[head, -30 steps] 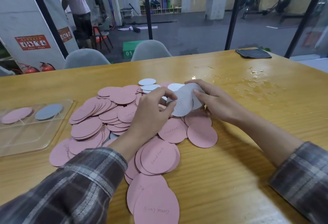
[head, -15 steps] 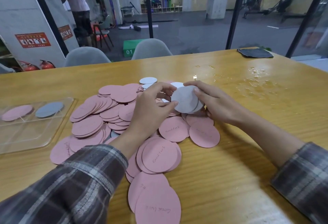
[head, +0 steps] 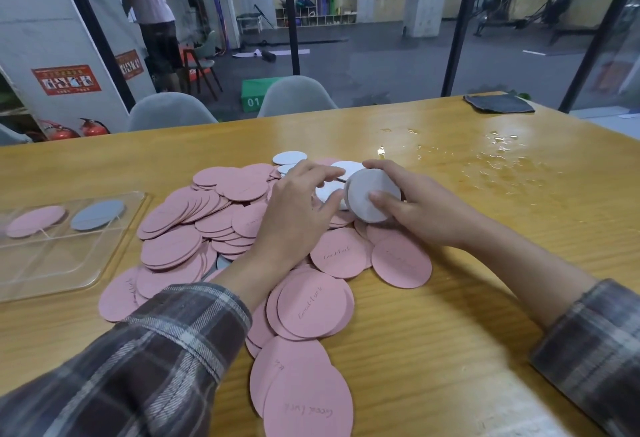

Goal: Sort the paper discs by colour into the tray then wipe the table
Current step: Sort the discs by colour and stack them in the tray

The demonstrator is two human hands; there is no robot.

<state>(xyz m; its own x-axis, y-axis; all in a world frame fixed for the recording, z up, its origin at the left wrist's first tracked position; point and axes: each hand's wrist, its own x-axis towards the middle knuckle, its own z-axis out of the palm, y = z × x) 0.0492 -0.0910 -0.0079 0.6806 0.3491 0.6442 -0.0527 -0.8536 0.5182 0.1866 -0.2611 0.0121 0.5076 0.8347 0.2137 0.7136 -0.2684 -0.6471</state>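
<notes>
The right hand (head: 415,209) gripped a small stack of grey discs (head: 370,194) on edge, thumb across its face and fingers curled round the back, just above the far side of the pile. The left hand (head: 298,218) lay close beside it, forefinger and thumb set either side of a loose grey disc (head: 325,191) on the heap (whether they actually pinched it, I could not tell). The two hands were nearly touching.

The pink discs (head: 194,246) sprawled in overlapping heaps across the middle of the table (head: 450,332), trailing down to its near edge, with a few more grey ones (head: 289,158) at the far side of the pile. The clear tray (head: 62,273) sat at the left edge, one pink disc (head: 34,221) and one grey-blue disc (head: 97,214) in neighbouring far compartments. Water drops (head: 502,156) glistened toward the far right corner, where a dark cloth (head: 498,104) lay.
</notes>
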